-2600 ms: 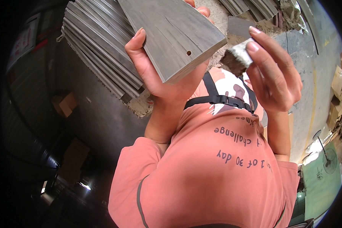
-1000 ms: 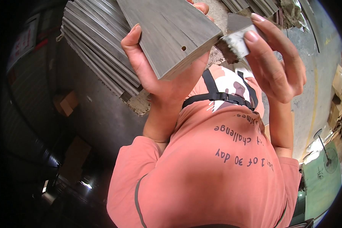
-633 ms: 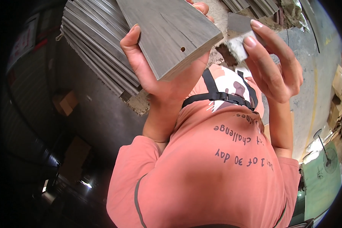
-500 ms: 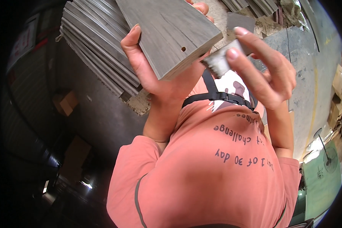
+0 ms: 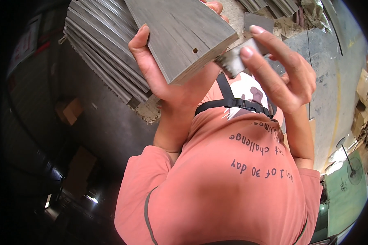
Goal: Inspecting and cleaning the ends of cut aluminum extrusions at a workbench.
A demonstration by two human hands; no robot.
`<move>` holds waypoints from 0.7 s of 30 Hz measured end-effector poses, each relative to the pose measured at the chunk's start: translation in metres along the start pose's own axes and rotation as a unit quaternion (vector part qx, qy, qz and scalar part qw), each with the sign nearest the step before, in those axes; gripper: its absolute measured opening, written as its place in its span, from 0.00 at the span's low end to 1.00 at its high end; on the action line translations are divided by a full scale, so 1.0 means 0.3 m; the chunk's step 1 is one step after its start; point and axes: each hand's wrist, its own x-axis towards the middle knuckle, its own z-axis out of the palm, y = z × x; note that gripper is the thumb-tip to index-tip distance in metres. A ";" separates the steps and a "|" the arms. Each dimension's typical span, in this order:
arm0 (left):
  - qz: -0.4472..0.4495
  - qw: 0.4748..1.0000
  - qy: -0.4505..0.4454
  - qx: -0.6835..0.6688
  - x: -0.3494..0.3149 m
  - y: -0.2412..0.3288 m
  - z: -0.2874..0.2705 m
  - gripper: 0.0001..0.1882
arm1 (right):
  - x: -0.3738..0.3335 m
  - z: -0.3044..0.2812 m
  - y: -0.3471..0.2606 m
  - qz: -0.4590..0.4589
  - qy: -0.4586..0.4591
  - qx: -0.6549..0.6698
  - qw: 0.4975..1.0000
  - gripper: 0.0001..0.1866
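Observation:
A grey wood-grain board (image 5: pixel 184 32) with one small round hole near its end is gripped in my left hand (image 5: pixel 161 77). The thumb lies along its left edge, and fingertips show past its far right edge. Just off the board's right corner, my right hand (image 5: pixel 288 73) pinches a small flat whitish piece (image 5: pixel 235 58) with a dark, ragged edge. Its exact kind is not clear. The ragged edge faces the board's end, with a narrow gap seemingly between them. Part of my right hand's grip is hidden behind the piece.
Beyond my left hand lies a large stack of grey ribbed strips (image 5: pixel 106 45). More grey strips (image 5: pixel 270 6) lie at the far right. A cardboard box (image 5: pixel 71 111) sits on the floor at left. At right are a fan (image 5: pixel 355 171) and a green panel (image 5: pixel 343 204).
The board and both hands have shifted very slightly left and up. The whitish piece has tilted a little and stays near the board's end.

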 end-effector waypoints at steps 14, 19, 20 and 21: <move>0.105 0.978 0.064 0.168 -0.027 -0.014 -0.066 0.44 | -0.010 -0.011 -0.012 0.006 0.006 -0.021 1.000 0.17; 0.213 0.826 -0.005 0.521 -0.068 -0.010 -0.097 0.41 | 0.005 0.007 -0.021 -0.020 0.010 -0.014 1.000 0.18; 0.235 0.765 -0.023 0.599 -0.070 -0.008 -0.099 0.40 | 0.002 0.003 -0.018 -0.015 0.003 -0.019 1.000 0.18; 0.235 0.766 -0.024 0.599 -0.060 -0.008 -0.097 0.40 | -0.003 -0.003 -0.012 -0.010 -0.004 -0.024 1.000 0.19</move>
